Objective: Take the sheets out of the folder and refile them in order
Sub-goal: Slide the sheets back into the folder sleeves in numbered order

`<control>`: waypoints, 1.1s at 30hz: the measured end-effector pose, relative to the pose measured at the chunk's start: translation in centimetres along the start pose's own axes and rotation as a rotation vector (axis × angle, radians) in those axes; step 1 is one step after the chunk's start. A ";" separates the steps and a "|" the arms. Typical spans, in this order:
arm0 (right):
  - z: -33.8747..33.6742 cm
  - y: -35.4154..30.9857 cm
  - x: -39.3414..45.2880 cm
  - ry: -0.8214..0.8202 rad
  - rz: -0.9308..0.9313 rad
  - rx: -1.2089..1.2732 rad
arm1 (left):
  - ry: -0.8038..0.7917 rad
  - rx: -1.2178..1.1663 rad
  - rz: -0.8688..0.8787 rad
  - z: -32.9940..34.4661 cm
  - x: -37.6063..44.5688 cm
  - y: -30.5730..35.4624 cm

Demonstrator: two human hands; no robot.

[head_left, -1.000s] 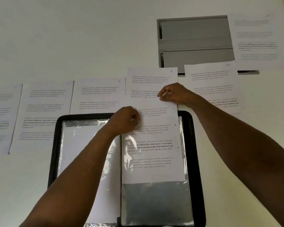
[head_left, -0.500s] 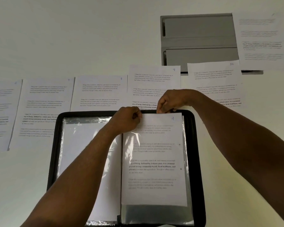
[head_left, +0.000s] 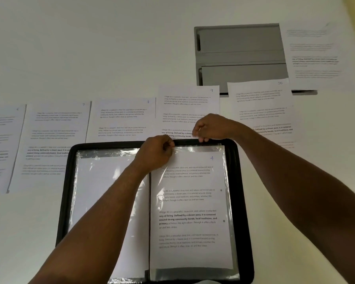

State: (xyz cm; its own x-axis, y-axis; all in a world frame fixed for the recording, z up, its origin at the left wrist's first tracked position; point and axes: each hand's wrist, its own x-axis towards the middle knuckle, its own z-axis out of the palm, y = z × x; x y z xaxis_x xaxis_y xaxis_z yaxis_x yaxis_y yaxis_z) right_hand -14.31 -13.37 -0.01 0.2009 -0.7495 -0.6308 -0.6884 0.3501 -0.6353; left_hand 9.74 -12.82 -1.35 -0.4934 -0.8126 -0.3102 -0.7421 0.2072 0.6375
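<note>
both hands (head_left: 180, 140) pinch sleeve (head_left: 195, 149) top; sheet (head_left: 191, 212) inside

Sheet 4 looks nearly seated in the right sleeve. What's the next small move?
Probably let go and smooth the sleeve top. Sheet 4 sits almost fully inside the right sleeve, while the left hand and right hand both pinch at its top edge. Sheet 5 isn't identifiable in this view.

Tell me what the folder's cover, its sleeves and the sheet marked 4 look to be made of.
Folder cover: matte black, probably plastic or fabric; too dark to tell.
Sleeve: thin clear glossy plastic, with bright glare and wrinkles at its top.
Sheet marked 4: plain white matte paper with printed text.
</note>
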 end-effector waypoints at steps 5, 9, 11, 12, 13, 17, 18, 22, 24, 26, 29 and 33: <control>1.9 2.3 -3.0 0.616 0.014 0.119 | 0.088 -0.007 0.053 1.3 -1.6 0.0; 6.6 4.0 -6.2 0.876 0.031 0.094 | 0.086 0.118 0.062 2.2 -3.9 0.4; 9.7 4.8 -8.1 0.908 0.006 0.049 | 0.085 0.216 0.050 2.8 -5.6 0.6; 11.3 5.3 -8.9 0.916 -0.006 -0.004 | 0.071 0.266 0.044 3.3 -6.6 0.6; 12.9 5.4 -10.0 0.919 -0.022 -0.050 | 0.050 0.319 0.043 3.7 -7.8 0.6; 18.7 5.3 -13.7 0.899 -0.055 -0.099 | -0.056 0.409 0.006 5.7 -12.7 0.2; 19.8 5.2 -14.3 0.888 -0.053 -0.102 | -0.069 0.425 -0.004 6.0 -13.9 0.1; 23.0 4.7 -16.2 0.788 0.008 -0.116 | -0.109 0.521 -0.022 6.9 -17.6 -0.7; 24.1 4.4 -16.9 0.743 0.053 -0.112 | -0.102 0.522 -0.048 6.9 -19.0 -1.2; 25.1 4.1 -17.6 0.745 0.098 -0.120 | -0.072 0.525 -0.078 6.5 -20.0 -1.7; 26.4 3.7 -18.5 0.797 0.212 -0.154 | -0.008 0.523 -0.138 5.7 -21.4 -3.1; 27.6 2.9 -19.4 0.778 0.398 -0.189 | 0.003 0.543 -0.228 4.4 -23.2 -5.7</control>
State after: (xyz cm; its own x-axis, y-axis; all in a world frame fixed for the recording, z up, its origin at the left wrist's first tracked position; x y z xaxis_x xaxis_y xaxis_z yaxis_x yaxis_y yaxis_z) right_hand -0.98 17.72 -1.90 -0.5598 -0.7852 -0.2646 -0.7234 0.6189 -0.3062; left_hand 23.40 7.25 -0.84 -0.2932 -0.8709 -0.3944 -0.9559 0.2754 0.1024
